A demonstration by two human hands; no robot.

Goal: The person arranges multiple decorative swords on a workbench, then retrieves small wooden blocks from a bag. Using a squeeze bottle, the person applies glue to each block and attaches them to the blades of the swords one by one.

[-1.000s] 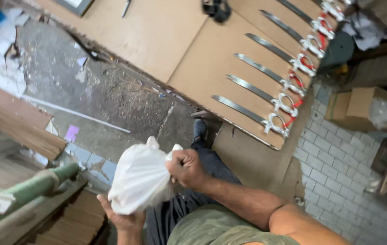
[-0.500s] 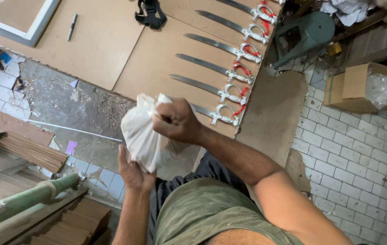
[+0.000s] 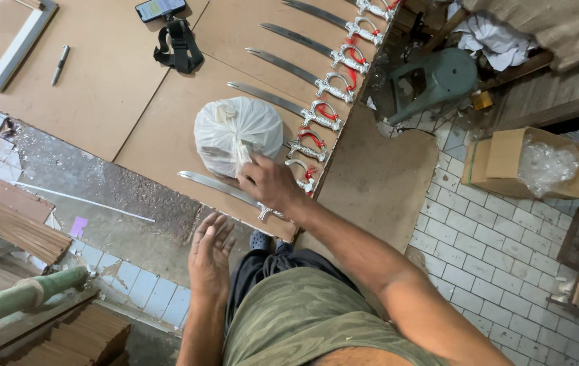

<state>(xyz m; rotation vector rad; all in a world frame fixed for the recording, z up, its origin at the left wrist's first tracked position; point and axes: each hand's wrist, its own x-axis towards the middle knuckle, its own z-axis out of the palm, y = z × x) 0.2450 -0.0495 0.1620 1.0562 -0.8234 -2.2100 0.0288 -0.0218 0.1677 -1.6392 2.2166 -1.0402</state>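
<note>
Head view, looking down: a white tied plastic bag sits on a brown board bench, partly covering a row of curved swords with silver, red-wrapped hilts. The right hand rests its fingers against the bag's lower edge, loosely curled, not gripping it. The left hand hangs open and empty below the bench edge, fingers spread. To settle the bag well, it seems wise to keep it steady and clear of the blades. The bag's contents cannot be made out, and the swords beneath it are hidden. A phone on a strap is cut off at the top edge.
</note>
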